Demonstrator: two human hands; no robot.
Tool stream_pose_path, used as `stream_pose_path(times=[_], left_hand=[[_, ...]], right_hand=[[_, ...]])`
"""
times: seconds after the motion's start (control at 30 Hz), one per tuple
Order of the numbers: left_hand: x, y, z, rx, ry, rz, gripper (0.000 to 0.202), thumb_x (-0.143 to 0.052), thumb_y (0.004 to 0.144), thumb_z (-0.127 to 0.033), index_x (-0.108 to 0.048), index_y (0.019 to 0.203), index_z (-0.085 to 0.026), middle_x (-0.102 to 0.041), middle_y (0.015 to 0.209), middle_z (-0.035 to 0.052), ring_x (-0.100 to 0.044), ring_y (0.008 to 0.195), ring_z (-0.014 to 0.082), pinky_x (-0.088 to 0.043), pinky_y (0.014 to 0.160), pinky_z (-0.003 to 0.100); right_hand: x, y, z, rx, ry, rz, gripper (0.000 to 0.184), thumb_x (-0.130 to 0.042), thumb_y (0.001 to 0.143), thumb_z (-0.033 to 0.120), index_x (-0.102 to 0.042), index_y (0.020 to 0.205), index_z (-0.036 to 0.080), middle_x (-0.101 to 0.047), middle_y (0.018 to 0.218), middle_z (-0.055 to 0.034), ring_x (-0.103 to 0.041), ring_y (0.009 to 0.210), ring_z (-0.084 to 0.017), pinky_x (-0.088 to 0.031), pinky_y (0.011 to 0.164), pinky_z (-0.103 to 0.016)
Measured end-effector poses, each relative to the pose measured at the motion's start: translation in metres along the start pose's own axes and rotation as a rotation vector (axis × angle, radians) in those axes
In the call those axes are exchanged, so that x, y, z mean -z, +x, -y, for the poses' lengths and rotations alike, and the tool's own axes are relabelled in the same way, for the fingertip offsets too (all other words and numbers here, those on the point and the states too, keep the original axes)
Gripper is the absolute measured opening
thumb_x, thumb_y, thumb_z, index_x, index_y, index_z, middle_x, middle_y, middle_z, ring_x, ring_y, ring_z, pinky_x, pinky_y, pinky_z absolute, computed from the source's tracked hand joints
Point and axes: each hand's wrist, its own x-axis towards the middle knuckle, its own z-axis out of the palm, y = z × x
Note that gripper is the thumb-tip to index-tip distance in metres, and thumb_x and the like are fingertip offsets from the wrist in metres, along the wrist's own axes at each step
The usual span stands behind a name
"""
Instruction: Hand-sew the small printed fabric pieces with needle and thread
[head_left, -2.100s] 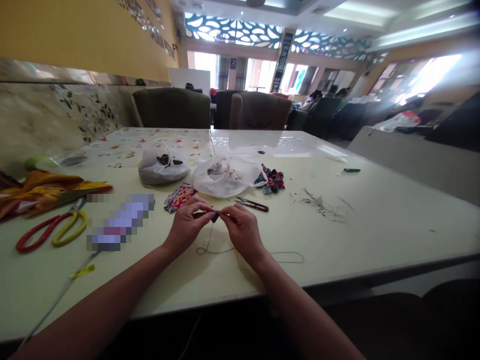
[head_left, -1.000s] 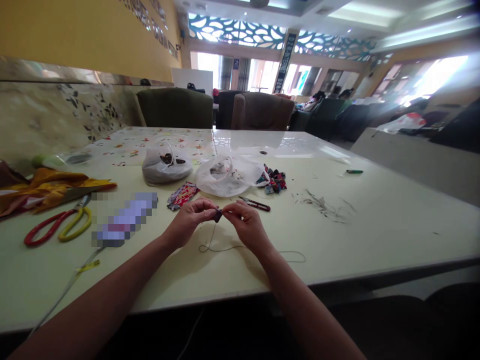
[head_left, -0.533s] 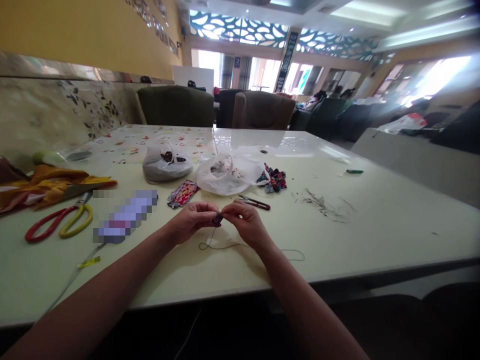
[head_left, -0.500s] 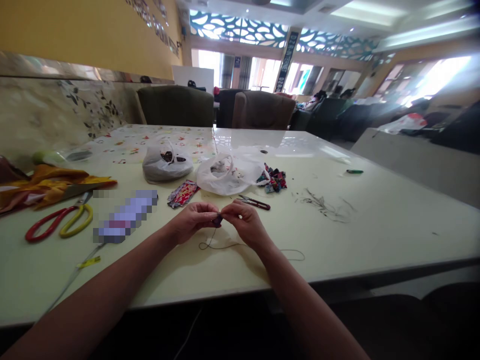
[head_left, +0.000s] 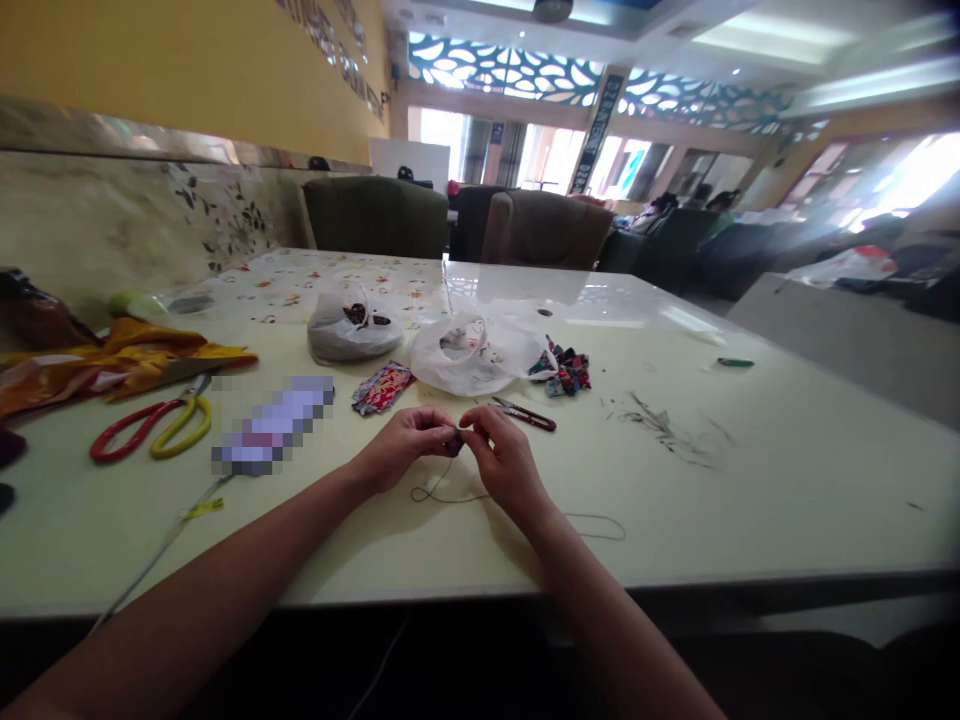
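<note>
My left hand (head_left: 411, 440) is closed in a pinch on a small dark purple piece of cloth (head_left: 454, 443), held just above the table. Right beside it, my right hand (head_left: 501, 452) has thumb and forefinger closed at the cloth's edge. Whatever sits between those right fingertips is too small to make out. From the cloth a dark thread (head_left: 442, 499) hangs down and loops over the tabletop, passing beneath my right wrist. Thread snips (head_left: 534, 415) with dark red handles lie just beyond my right hand. A red patterned cloth piece (head_left: 384, 387) lies beyond my left hand.
On the white table (head_left: 787, 480) are two plastic bags (head_left: 349, 335), a pile of patterned scraps (head_left: 568, 370), and loose thread ends (head_left: 667, 430). Red-and-yellow-handled scissors (head_left: 180, 425), a blurred-out phone-like object (head_left: 277, 425) with a cable, and yellow cloth (head_left: 142, 355) occupy the left.
The view has swung slightly left, so everything sits further right in the picture. My right fingers have shifted a little at the cloth, while the left hand keeps its pinch.
</note>
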Motion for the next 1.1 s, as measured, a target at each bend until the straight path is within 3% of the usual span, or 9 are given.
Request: stream_pose_path(times=[0.27, 0.43, 0.57, 0.73, 0.83, 0.9, 1.0, 1.1], left_hand=[[-0.005, -0.002, 0.006, -0.097, 0.088, -0.058, 0.023, -0.080, 0.069, -0.031, -0.069, 0.077, -0.013, -0.067, 0.073, 0.0028, -0.064, 0.071, 0.0159, -0.051, 0.075, 0.032], [-0.006, -0.004, 0.005, -0.261, 0.413, -0.137, 0.014, -0.073, 0.075, -0.028, -0.070, 0.070, -0.015, -0.063, 0.079, 0.0037, -0.061, 0.075, 0.0165, -0.050, 0.073, 0.030], [-0.007, -0.004, 0.007, -0.347, 0.563, -0.173, 0.010, -0.070, 0.074, -0.023, -0.069, 0.067, -0.016, -0.059, 0.081, 0.0044, -0.058, 0.078, 0.0175, -0.047, 0.065, 0.026], [-0.011, -0.004, 0.009, -0.415, 0.603, -0.156, 0.008, -0.066, 0.073, -0.018, -0.064, 0.066, -0.017, -0.055, 0.079, 0.0037, -0.055, 0.075, 0.0167, -0.045, 0.060, 0.024], [-0.011, -0.004, 0.008, -0.461, 0.654, -0.158, 0.012, -0.065, 0.072, -0.014, -0.061, 0.061, -0.017, -0.055, 0.075, 0.0028, -0.053, 0.072, 0.0159, -0.045, 0.063, 0.026], [-0.009, -0.003, 0.007, -0.463, 0.661, -0.168, 0.012, -0.063, 0.072, -0.012, -0.062, 0.061, -0.017, -0.058, 0.075, 0.0035, -0.054, 0.072, 0.0166, -0.046, 0.067, 0.028], [-0.001, -0.002, 0.004, -0.429, 0.611, -0.209, 0.007, -0.064, 0.075, -0.019, -0.065, 0.069, -0.016, -0.061, 0.079, 0.0046, -0.058, 0.075, 0.0175, -0.048, 0.067, 0.029], [0.006, 0.001, -0.001, -0.298, 0.389, -0.244, 0.012, -0.067, 0.075, -0.027, -0.065, 0.076, -0.015, -0.064, 0.079, 0.0042, -0.060, 0.069, 0.0157, -0.053, 0.063, 0.030]], right_hand=[[-0.007, -0.004, 0.001, 0.050, -0.136, 0.020, 0.012, -0.045, 0.093, 0.016, -0.052, 0.085, 0.020, -0.055, 0.084, -0.0051, -0.052, 0.078, -0.019, -0.041, 0.072, -0.029], [-0.012, -0.007, -0.005, 0.087, -0.274, 0.028, 0.011, -0.044, 0.096, 0.018, -0.052, 0.087, 0.020, -0.058, 0.083, -0.0052, -0.053, 0.076, -0.019, -0.038, 0.069, -0.029], [-0.013, -0.008, -0.006, 0.186, -0.489, 0.033, 0.017, -0.043, 0.095, 0.014, -0.054, 0.083, 0.019, -0.058, 0.074, -0.0036, -0.048, 0.066, -0.018, -0.032, 0.067, -0.031], [-0.014, -0.003, 0.008, 0.350, -0.634, 0.001, 0.021, -0.044, 0.092, 0.008, -0.061, 0.085, 0.019, -0.062, 0.081, -0.0080, -0.052, 0.079, -0.022, -0.034, 0.075, -0.036], [-0.018, -0.003, 0.027, 0.447, -0.490, -0.004, 0.024, -0.042, 0.093, 0.008, -0.061, 0.090, 0.020, -0.067, 0.092, -0.0090, -0.056, 0.088, -0.022, -0.036, 0.081, -0.039], [-0.021, -0.006, 0.044, 0.432, -0.275, -0.003, 0.022, -0.041, 0.094, 0.010, -0.060, 0.089, 0.021, -0.068, 0.096, -0.0091, -0.058, 0.093, -0.023, -0.039, 0.083, -0.039], [-0.013, -0.019, 0.070, 0.154, 0.243, -0.005, 0.015, -0.044, 0.096, 0.018, -0.056, 0.088, 0.023, -0.065, 0.084, -0.0061, -0.060, 0.079, -0.019, -0.047, 0.071, -0.035], [0.019, -0.036, 0.084, -0.139, 0.767, -0.049, 0.010, -0.043, 0.097, 0.024, -0.051, 0.097, 0.028, -0.052, 0.059, 0.0028, -0.049, 0.050, -0.016, -0.040, 0.046, -0.028]])
